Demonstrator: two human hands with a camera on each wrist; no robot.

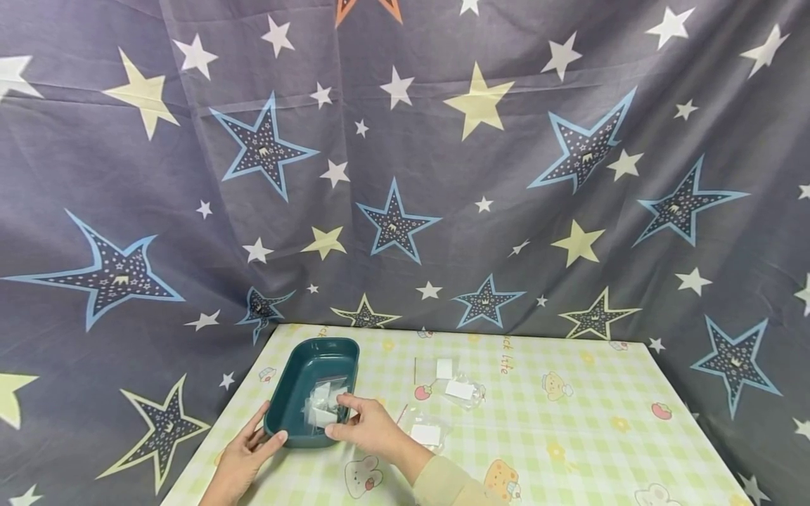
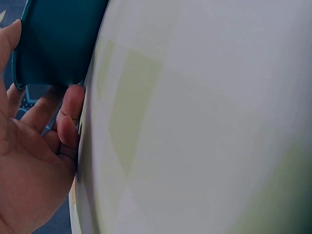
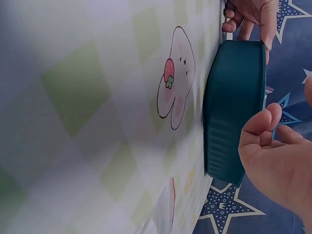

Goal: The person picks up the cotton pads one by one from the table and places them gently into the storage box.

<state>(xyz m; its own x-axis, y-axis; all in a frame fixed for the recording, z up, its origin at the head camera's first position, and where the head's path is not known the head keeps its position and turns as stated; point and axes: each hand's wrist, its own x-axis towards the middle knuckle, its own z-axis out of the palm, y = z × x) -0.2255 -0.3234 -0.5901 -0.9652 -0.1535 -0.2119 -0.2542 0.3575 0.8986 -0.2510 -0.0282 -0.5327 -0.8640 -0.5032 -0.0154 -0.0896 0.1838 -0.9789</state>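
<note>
A left hand (image 1: 243, 450) holds a teal tray (image 1: 313, 369) while the right hand (image 1: 373, 429) touches clear packets (image 1: 323, 404) inside, on a checked tablecloth (image 1: 595, 443).

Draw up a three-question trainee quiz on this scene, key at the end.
1. Which hand grips the near-left corner of the teal tray?
2. True or false: some clear bags lie on the tablecloth, outside the tray.
3. The right hand is: a) flat on the tablecloth; b) at the tray's far rim; c) at the tray's near-right side.

Key:
1. The left hand.
2. True.
3. c.
</note>
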